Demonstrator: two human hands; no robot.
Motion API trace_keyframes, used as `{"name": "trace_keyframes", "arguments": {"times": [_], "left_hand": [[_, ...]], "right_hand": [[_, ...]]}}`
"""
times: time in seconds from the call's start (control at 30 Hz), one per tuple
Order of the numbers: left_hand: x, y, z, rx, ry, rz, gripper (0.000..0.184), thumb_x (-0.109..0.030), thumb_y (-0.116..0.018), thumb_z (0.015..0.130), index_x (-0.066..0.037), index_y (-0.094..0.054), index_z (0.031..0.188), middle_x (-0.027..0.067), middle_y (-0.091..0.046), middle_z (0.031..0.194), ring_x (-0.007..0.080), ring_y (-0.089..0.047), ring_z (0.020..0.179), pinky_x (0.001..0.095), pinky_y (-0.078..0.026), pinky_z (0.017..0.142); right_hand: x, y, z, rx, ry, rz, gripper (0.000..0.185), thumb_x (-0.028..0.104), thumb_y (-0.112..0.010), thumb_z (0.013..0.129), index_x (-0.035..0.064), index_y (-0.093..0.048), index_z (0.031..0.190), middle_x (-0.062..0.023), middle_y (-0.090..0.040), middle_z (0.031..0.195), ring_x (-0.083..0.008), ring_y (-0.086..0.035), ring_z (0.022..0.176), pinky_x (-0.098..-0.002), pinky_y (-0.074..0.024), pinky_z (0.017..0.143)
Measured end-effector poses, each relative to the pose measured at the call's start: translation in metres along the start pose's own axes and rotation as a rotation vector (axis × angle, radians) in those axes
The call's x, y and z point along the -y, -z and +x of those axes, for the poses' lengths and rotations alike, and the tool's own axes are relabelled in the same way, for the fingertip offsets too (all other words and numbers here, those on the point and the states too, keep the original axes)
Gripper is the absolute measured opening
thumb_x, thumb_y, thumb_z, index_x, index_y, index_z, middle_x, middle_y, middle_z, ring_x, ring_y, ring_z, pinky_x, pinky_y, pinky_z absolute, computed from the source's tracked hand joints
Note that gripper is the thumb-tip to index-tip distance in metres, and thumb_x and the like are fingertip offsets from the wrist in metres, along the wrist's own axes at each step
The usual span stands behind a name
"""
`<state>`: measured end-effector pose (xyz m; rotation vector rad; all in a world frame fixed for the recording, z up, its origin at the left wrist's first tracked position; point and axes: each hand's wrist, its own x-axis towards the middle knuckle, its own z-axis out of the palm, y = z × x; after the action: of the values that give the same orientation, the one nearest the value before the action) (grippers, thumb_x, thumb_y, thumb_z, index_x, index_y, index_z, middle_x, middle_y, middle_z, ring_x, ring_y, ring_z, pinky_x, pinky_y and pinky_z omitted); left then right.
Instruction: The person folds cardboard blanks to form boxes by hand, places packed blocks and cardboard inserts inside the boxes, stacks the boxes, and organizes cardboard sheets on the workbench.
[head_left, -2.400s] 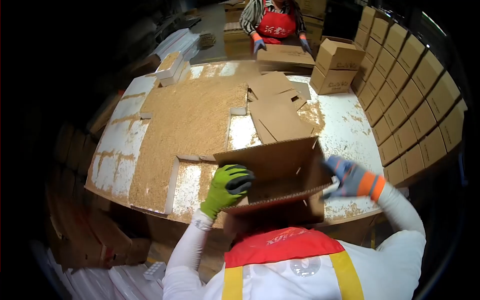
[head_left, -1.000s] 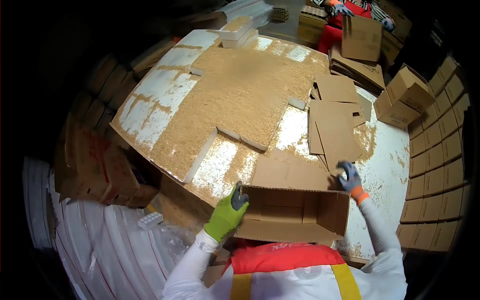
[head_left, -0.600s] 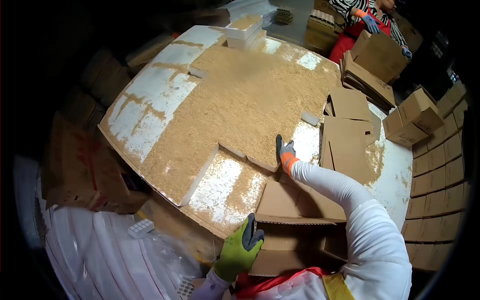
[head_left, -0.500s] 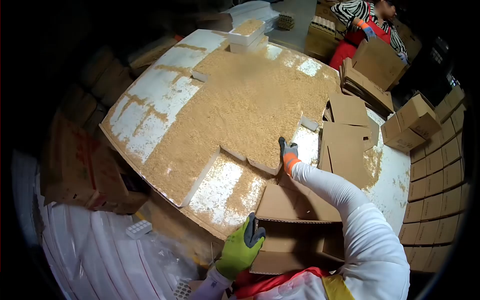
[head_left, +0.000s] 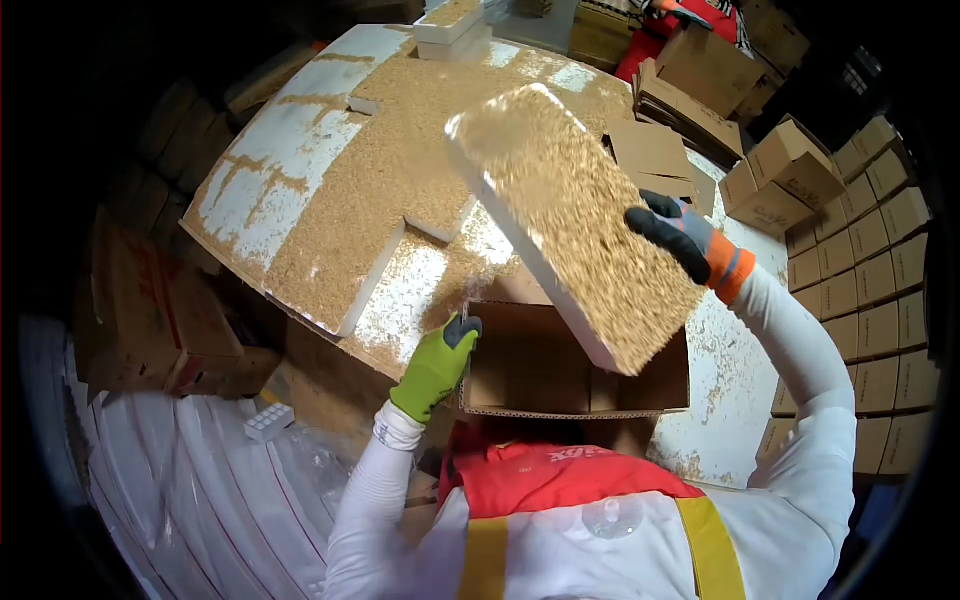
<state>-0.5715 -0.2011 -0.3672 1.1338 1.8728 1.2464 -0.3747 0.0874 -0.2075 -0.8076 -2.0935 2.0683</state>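
Grey-gloved right hand [head_left: 698, 243] grips a white, grain-topped rectangular block [head_left: 575, 225] (tilted) over the open brown cardboard box [head_left: 525, 350]; green-gloved left hand [head_left: 434, 372] pinches the box's edge.

Left glove [head_left: 436, 370] is lime green with dark grey fingertips, right glove [head_left: 690, 240] is blue-grey with near-black fingers and a bright orange cuff. Sleeves [head_left: 800, 335] are plain white, near apron [head_left: 570, 490] is red with white lettering, straps [head_left: 713, 545] mustard yellow. The tray [head_left: 575, 225] has white sides and a speckled golden-tan top, and the table [head_left: 375, 130] is patchy white and that same tan. Open box [head_left: 530, 350] is brown, darker inside. Stacked boxes [head_left: 880, 330] on the right are lighter brown. Far person [head_left: 715, 20] wears red plus black-and-white stripes. Near left, the wrapped stacks [head_left: 215, 490] are whitish with thin red lines
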Motion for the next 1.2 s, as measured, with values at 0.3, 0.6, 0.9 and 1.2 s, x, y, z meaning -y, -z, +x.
{"name": "trace_keyframes", "arguments": {"times": [0.3,0.6,0.9,1.2], "left_hand": [[0.002,0.026,0.01,0.229,-0.139,0.173,0.044,-0.005,-0.047,0.091,0.003,-0.048,0.134,0.0235,-0.063,0.116,0.0359,-0.061,0.103,0.0383,-0.047,0.093],[0.027,0.004,0.0,0.039,-0.492,0.392,0.038,-0.018,-0.045,0.098,0.001,-0.052,0.131,0.0219,-0.064,0.113,0.0353,-0.065,0.097,0.0387,-0.054,0.083],[-0.015,-0.001,-0.018,0.141,0.141,0.124,0.072,-0.051,-0.064,0.087,-0.004,-0.048,0.138,0.0237,-0.065,0.114,0.0369,-0.063,0.106,0.0398,-0.049,0.088],[0.01,-0.014,-0.017,-0.008,0.081,-0.039,0.056,-0.043,-0.064,0.09,-0.006,-0.055,0.131,0.0152,-0.07,0.103,0.0228,-0.068,0.095,0.0321,-0.051,0.079]], "right_hand": [[-0.027,-0.006,-0.073,0.349,-0.17,-0.192,0.066,0.013,-0.083,0.076,0.0021,-0.055,0.135,-0.0072,-0.064,0.125,-0.011,-0.059,0.11,-0.0289,-0.0495,0.094],[-0.037,-0.027,-0.076,0.4,-0.21,-0.779,0.066,0.041,-0.076,0.083,0.0103,-0.054,0.138,-0.0128,-0.07,0.111,-0.0128,-0.063,0.097,-0.0327,-0.0504,0.081],[-0.14,-0.059,-0.057,0.195,0.294,-0.961,0.045,0.033,-0.065,0.09,0.0072,-0.056,0.126,-0.0142,-0.061,0.117,-0.0329,-0.061,0.105,-0.04,-0.0496,0.089],[-0.17,-0.093,-0.046,0.271,0.536,-1.737,0.02,0.024,-0.054,0.092,0.0095,-0.064,0.102,-0.0107,-0.06,0.103,-0.0293,-0.061,0.087,-0.042,-0.0524,0.068]]}}
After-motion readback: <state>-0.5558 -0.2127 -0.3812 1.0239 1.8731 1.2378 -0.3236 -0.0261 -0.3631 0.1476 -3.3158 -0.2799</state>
